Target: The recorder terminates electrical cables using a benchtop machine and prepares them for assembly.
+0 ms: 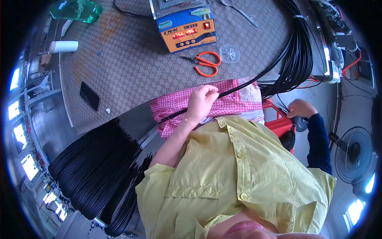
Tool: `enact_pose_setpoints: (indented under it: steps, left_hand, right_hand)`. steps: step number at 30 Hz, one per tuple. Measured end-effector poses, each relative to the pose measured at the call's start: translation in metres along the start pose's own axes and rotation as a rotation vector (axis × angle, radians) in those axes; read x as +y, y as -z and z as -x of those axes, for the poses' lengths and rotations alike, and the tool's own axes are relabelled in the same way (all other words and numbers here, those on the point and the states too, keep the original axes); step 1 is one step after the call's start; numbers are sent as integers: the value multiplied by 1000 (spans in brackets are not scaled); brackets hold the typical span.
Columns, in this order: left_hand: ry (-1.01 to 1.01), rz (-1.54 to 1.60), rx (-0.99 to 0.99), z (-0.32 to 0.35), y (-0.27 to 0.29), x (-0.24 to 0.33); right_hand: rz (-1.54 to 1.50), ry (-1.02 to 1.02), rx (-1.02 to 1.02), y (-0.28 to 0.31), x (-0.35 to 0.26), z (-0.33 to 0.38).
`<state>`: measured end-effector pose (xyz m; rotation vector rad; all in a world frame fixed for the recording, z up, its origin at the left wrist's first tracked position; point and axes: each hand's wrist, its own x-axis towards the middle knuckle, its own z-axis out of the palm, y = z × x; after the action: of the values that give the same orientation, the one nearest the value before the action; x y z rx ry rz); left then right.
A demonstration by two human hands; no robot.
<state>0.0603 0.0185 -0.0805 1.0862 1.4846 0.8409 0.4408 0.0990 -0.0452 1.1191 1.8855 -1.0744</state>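
My left hand is closed around a thin bundle of black cables above my lap. The bundle runs right to a thick looped coil of black cable at the table's right edge. Beneath it a pink checked cloth covers my lap. My right hand, below a dark blue sleeve, is curled out to the right beside a red plastic stool. A thin black cable passes close to its fingers; what they hold, if anything, is hidden.
On the patterned tabletop are an orange and blue soldering pot, orange-handled scissors, a clear dish, a phone, a white cup and a green bottle. Many cut black cables hang left; a fan stands right.
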Motion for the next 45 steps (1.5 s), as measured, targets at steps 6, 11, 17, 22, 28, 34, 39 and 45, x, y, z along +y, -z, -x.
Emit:
enact_pose_setpoints:
  steps: [6, 11, 17, 22, 28, 34, 39, 45]
  left_hand:
    - [-235, -546, 38, -1, -17, -38]
    - [-182, -588, 6, 3, -17, -43]
    - [-602, -687, 210, 27, -12, 8]
    - [-689, -848, 27, 23, -27, 33]
    - [-545, -614, -49, 14, -46, 33]
    - [-685, -421, 206, 47, -8, 36]
    - [-2, 946, 155, 55, 46, 46]
    - [-25, 1099, -98, 44, 69, 58]
  right_hand:
    - [354, -253, 436, -136, 138, -49]
    - [347, -56, 264, -97, 70, -65]
    - [-201, 710, 767, 23, -138, -22]
    - [-303, 805, 644, 61, -224, -62]
    - [-689, 832, -72, 64, -281, -91]
    - [-892, 809, 135, 63, -260, -98]
    - [-1141, 708, 16, 59, -246, -84]
    - [-1151, 795, 36, 53, -245, -81]
